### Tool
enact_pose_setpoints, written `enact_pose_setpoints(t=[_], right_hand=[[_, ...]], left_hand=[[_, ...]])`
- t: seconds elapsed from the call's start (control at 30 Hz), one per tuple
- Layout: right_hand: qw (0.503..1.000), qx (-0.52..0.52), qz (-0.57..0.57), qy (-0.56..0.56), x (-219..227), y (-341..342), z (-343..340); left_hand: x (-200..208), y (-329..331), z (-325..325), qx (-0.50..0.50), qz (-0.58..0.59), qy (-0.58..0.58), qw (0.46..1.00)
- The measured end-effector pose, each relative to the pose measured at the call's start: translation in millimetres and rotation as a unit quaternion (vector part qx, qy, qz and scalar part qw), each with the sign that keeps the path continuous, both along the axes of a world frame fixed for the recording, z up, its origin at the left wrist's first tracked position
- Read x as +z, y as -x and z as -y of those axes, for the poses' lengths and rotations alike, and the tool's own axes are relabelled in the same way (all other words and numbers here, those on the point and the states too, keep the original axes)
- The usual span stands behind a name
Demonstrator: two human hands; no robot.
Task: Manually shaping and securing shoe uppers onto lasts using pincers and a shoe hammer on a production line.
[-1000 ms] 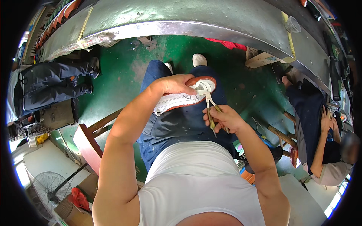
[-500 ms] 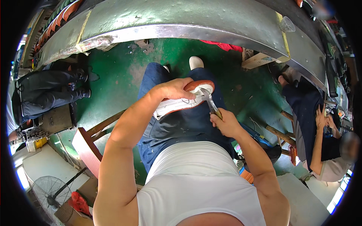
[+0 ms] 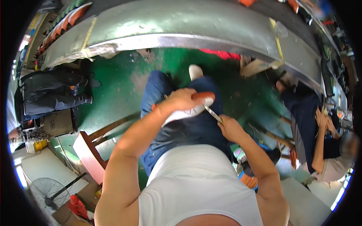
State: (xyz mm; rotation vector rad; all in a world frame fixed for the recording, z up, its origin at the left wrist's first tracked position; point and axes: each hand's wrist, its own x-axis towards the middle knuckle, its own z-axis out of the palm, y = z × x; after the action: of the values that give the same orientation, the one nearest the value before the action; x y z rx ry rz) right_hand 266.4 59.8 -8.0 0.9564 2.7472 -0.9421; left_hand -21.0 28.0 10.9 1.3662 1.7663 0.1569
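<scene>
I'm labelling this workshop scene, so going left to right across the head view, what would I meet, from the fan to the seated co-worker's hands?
Fan → pink board → left hand → metal tool → right hand → clear cup → co-worker's hands.

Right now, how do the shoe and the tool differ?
Look: the shoe is white with a reddish-brown sole; the tool shows a pale, metallic-looking shaft.
Size: the shoe is long and bulky, the tool slim.
Hold: the left hand grips the shoe, the right hand the tool.
Shared: both are hand-held over the lap; whether they touch is too blurred to tell.
</scene>
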Motion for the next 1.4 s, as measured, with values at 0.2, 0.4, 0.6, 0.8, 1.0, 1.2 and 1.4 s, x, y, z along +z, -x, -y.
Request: enact_pose_setpoints(t=[0.2,0.4,0.6,0.8,1.0,1.2,1.4], right_hand=[[0.901,-0.215,0.019,0.376,56.8,-4.8,-22.6],[0.97,-0.121,-0.169,0.13,93.8,37.6,-73.9],[0.93,-0.043,-0.242,-0.272,142.4,117.5,-211.8],[0.896,-0.074,-0.213,-0.382,112.9,190.9,-373.7],[0.893,-0.102,-0.284,-0.333,105.7,190.5,-385.8],[0.909,-0.102,-0.265,-0.305,109.5,193.3,-385.2],[0.925,-0.127,-0.224,-0.279,115.5,190.7,-384.1]], left_hand=[[9.8,-4.8,13.5,-0.036,-0.053,-0.036,0.997],[10.0,7.5,8.0,-0.087,-0.024,-0.055,0.994],[55.5,54.6,1.4,0.069,0.15,-0.081,0.983],[206.3,150.3,-77.8,0.255,0.263,-0.207,0.907],[243.9,219.8,-284.0,-0.013,-0.396,-0.295,0.869],[152.0,219.3,-419.4,-0.081,-0.562,-0.329,0.754],[184.3,206.3,-439.5,-0.076,-0.392,-0.241,0.885]])
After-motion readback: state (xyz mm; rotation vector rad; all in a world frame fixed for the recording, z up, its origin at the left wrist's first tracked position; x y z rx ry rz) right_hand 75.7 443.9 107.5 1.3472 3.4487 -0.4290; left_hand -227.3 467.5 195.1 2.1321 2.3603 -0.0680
